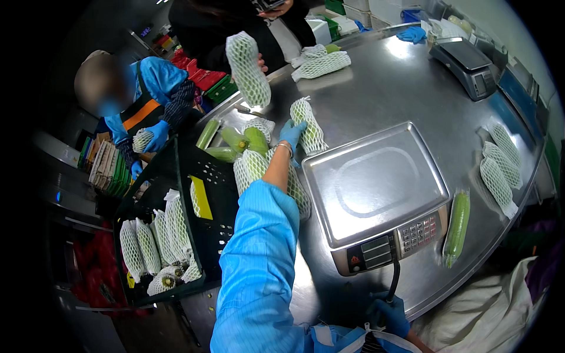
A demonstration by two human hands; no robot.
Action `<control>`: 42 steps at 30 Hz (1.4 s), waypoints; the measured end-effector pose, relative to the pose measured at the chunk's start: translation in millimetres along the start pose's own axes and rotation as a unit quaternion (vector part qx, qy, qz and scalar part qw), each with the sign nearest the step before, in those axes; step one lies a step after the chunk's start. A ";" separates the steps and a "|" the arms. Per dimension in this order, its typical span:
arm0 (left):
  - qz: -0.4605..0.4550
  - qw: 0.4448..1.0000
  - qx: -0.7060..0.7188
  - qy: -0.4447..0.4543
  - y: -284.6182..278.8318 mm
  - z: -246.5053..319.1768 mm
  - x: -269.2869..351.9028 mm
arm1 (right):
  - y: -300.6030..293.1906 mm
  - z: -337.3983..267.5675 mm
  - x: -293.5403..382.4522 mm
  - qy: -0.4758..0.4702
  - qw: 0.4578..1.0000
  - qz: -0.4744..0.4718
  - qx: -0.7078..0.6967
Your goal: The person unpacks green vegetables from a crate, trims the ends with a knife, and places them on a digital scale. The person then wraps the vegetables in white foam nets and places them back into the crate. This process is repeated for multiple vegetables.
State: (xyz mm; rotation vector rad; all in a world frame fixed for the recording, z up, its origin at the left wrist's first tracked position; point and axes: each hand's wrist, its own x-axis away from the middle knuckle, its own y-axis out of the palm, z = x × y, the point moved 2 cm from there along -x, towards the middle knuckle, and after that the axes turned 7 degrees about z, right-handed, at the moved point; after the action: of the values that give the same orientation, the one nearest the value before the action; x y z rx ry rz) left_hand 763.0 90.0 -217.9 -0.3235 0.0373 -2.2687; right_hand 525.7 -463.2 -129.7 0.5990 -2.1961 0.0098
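My left hand (291, 134), in a blue glove, reaches forward over the steel table and grips the side of a green elongated vegetable in a white foam net (309, 128). That vegetable lies just behind the tray of a digital weighing scale (375, 181). Below my left wrist are more netted vegetables (249, 167) and bare green ones (256, 139). Close to my body, my right hand (390, 313), also gloved, holds a thin dark curved tool (395, 280) whose upper end overlaps the scale's front panel; its kind is unclear.
A dark plastic crate (178, 163) with netted vegetables stands left. A co-worker (154, 92) holds a netted piece; another person (207, 35) stands across the table beside a raised netted vegetable (248, 68). Right are a wrapped green vegetable (457, 227), several netted ones (499, 176) and another scale (465, 61).
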 end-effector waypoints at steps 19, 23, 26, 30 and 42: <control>-0.151 0.929 -0.085 0.326 -117.6 164.9 415.4 | 35.6 27.2 33.1 -0.078 0.996 -0.049 -0.021; 0.043 0.957 -0.095 0.272 -257.0 186.3 452.3 | 59.4 35.3 27.5 -0.067 0.990 -0.112 0.052; 0.075 0.980 -0.102 0.152 -370.6 159.9 422.0 | 89.1 37.2 34.4 -0.069 0.981 -0.157 0.095; 0.036 0.975 -0.218 0.011 -407.2 139.6 370.7 | 122.8 44.8 42.3 -0.049 0.979 -0.148 0.132; 0.037 0.844 -0.527 0.097 -374.4 40.4 123.4 | 129.3 62.2 47.0 -0.055 0.995 -0.034 0.074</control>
State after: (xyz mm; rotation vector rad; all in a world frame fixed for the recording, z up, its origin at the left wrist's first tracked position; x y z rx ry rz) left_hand 418.5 248.0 -102.1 -0.6265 1.4046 -1.9800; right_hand 400.5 -381.2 -110.5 0.7744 -2.2933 0.1073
